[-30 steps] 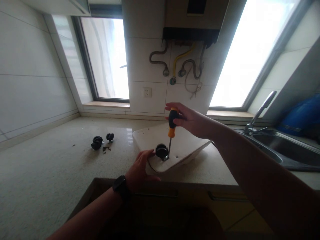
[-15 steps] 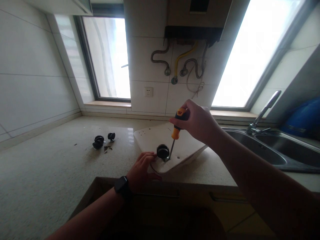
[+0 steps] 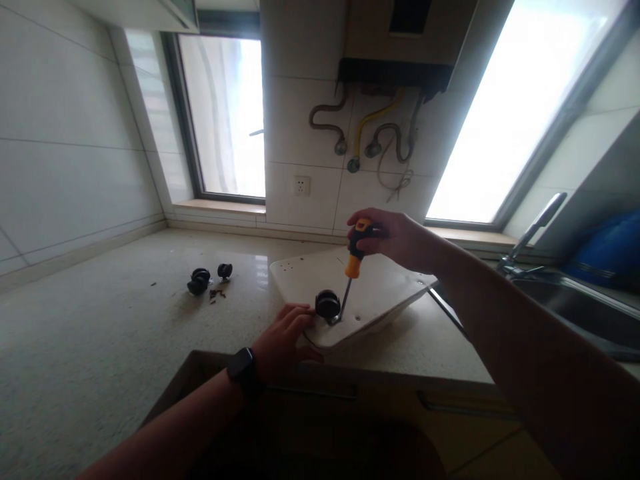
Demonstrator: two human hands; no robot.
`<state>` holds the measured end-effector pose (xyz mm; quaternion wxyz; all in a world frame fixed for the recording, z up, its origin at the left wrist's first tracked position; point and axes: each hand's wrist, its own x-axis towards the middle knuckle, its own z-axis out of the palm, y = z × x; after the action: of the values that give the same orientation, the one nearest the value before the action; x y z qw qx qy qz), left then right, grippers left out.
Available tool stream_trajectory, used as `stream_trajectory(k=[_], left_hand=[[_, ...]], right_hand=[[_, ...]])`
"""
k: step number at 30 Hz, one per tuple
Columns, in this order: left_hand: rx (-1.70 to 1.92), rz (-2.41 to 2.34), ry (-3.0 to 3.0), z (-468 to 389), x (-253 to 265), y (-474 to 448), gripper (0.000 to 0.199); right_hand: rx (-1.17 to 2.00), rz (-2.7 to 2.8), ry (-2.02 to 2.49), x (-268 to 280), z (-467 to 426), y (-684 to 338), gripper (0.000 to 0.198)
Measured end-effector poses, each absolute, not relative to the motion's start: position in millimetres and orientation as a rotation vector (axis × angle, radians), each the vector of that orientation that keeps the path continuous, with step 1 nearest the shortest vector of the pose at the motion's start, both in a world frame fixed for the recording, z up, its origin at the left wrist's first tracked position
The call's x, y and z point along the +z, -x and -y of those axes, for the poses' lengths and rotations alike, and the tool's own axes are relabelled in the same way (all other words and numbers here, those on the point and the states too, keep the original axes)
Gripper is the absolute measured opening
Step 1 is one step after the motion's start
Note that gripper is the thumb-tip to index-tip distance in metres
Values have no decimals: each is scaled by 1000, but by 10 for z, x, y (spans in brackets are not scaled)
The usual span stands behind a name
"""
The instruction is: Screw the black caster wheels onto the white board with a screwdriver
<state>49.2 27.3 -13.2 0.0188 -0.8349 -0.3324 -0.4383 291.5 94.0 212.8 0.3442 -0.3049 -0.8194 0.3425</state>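
My right hand [image 3: 387, 233] is closed round the yellow and black handle of a screwdriver [image 3: 353, 267]. The shaft slants down, its tip at the metal plate of a black caster wheel [image 3: 328, 304]. That caster stands on the near corner of a white board [image 3: 305, 277], which lies on the counter. With fingers on top and thumb low at the edge, my left hand [image 3: 285, 337] grips this corner, fingertips close beside the caster. A screw or hole [image 3: 357, 319] shows in the board to the right of the screwdriver tip.
Loose black casters [image 3: 199, 281] and several small screws [image 3: 217, 294] lie on the speckled counter [image 3: 120, 313] to the left. A sink [image 3: 550, 307] with a tap [image 3: 535, 227] is at the right. Pipes [image 3: 357, 133] hang below a heater [image 3: 400, 60] on the wall.
My right hand has shifted its hold on the screwdriver handle, the wrist turned and the fingers now over its top. The left hand keeps its grip. The view has shifted slightly.
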Motion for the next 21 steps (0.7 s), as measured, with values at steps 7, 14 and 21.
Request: stream_trajectory(k=[7, 14, 21], left_hand=[[-1326, 992, 2615, -275, -126, -474, 53], [-1321, 1034, 2648, -250, -74, -484, 52], [-1331, 1031, 2634, -268, -120, -478, 53]], right_hand=[[327, 2094, 993, 2004, -947, -2757, 34], [-108, 1974, 1229, 2005, -858, -2657, 28], [174, 2086, 1069, 2054, -992, -2753, 26]])
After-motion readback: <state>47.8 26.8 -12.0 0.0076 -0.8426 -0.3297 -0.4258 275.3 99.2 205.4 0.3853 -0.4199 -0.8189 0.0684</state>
